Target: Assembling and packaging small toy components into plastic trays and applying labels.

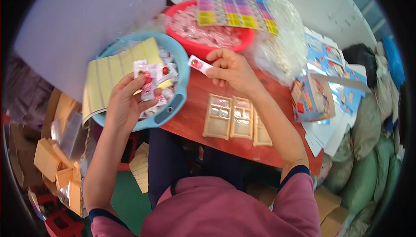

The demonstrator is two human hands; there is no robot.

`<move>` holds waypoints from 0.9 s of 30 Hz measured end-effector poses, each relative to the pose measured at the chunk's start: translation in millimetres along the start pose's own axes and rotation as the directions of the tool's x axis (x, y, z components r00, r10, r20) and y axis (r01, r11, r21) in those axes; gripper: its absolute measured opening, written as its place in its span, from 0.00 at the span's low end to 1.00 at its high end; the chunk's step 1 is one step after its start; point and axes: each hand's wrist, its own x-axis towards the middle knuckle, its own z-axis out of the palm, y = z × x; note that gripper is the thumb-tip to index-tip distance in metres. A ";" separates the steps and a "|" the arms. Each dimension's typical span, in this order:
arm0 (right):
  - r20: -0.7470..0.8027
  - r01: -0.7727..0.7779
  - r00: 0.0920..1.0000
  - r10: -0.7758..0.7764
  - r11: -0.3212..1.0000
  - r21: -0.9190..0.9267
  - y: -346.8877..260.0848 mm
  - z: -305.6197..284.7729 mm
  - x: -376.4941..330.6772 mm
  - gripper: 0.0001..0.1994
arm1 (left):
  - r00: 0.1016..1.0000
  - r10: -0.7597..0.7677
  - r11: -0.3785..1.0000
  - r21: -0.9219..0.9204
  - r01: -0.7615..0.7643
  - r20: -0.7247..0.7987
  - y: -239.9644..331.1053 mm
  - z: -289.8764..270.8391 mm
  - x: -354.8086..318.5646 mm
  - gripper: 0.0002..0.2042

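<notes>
Torso: maroon top (208, 213) with dark cuffs fills the bottom centre, nearest the lens; dark trousers above it, at the table edge.
Left hand: left hand (125, 102) at left centre, fingers closed on a bunch of small clear sachets (146, 77) with red print, held over the blue basin.
Right hand: right hand (232, 68) at upper centre, thumb and forefinger pinched on one single sachet (200, 64), white with a red spot, held above the table and well apart from the trays.
Blue basin: blue basin (175, 102) at left centre, overhanging the table's near-left edge; more loose sachets inside, plus a yellow card sheet (110, 74) leaning across it.
Trays: three tan card trays (236, 118) side by side at centre on the red-brown table (195, 102); small clear packets appear to sit in their windows.
Red basin: red basin (208, 42) at upper centre, full of pink-white packets, a multicoloured grid sheet (234, 7) lying over it.
Right side: blue printed carton (312, 98) and flat printed sheets at right; green sacks beyond.
Lower left: flat tan cards (54, 163) stacked on the floor.
Risk: left bunch is loosely gripped, so sachets could slip and fall off the table edge. The pinch on the single sachet is at one end only, so it could twist and go into a tray window crooked. The overhanging basin could tip if pressed.
</notes>
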 end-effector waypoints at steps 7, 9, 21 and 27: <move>-0.164 -0.228 0.968 0.190 0.939 -0.260 87.4 -45.5 -64.3 0.04 | 0.934 -0.235 0.951 -0.133 0.278 0.270 -56.8 46.1 -61.4 0.14; -0.171 -0.209 0.971 0.168 0.943 -0.261 102.3 -40.9 -63.2 0.05 | 0.923 -0.292 0.939 -0.111 0.327 0.250 -83.0 48.9 -69.9 0.13; -0.202 0.063 0.943 -0.265 0.738 -0.672 93.6 -26.0 -86.3 0.08 | 0.937 -0.305 0.931 -0.152 0.331 0.172 -146.9 54.1 -49.8 0.09; -0.119 -0.247 0.954 0.274 0.947 0.204 74.7 -17.2 -124.4 0.06 | 0.925 -0.296 0.927 -0.162 0.339 0.240 -155.1 69.2 -39.3 0.10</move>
